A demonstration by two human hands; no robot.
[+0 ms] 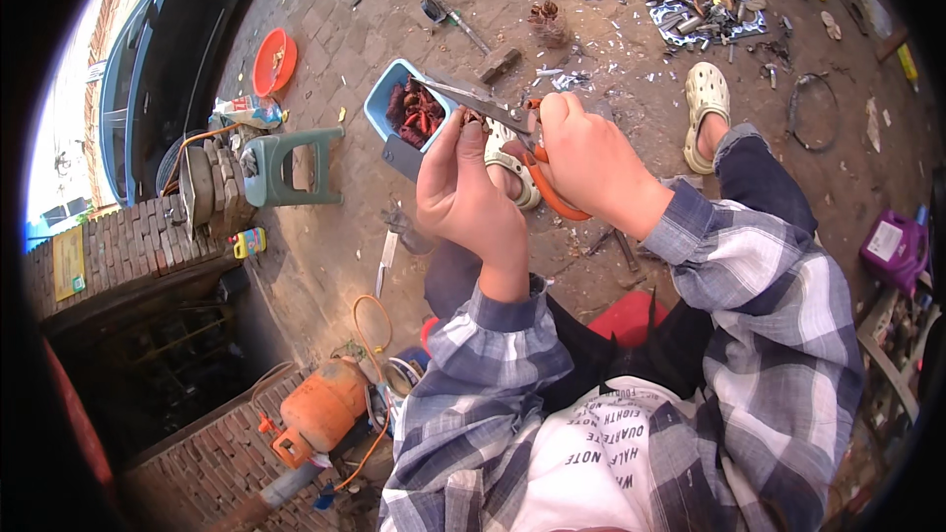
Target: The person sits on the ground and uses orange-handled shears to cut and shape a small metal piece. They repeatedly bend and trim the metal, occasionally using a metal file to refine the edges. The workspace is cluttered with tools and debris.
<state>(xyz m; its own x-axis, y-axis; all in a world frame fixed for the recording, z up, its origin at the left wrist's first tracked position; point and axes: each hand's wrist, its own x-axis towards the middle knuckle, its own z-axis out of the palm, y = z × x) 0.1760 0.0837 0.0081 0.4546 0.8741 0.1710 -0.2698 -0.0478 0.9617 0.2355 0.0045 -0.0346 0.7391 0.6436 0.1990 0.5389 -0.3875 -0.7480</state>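
Observation:
My right hand (588, 153) is closed around a pair of scissors (483, 101) with orange handles and long dark metal blades pointing left. Thumb and fingers of my left hand (470, 187) pinch together just below the blades. A small dark reddish piece (475, 119) shows at those fingertips, too small to tell its kind. Beyond the left hand stands a light-blue plastic container (378, 103). Inside it lie several dark red, coil-like pieces (414, 114); the blades pass over its right rim.
A green stool (296, 167) and orange-red basin (274, 61) stand left. A hammer (463, 30) and scattered metal parts (705, 12) lie ahead. At lower left, an orange gas cylinder (323, 402) stands beside a dark pit (158, 355). A purple jug (895, 251) is at right.

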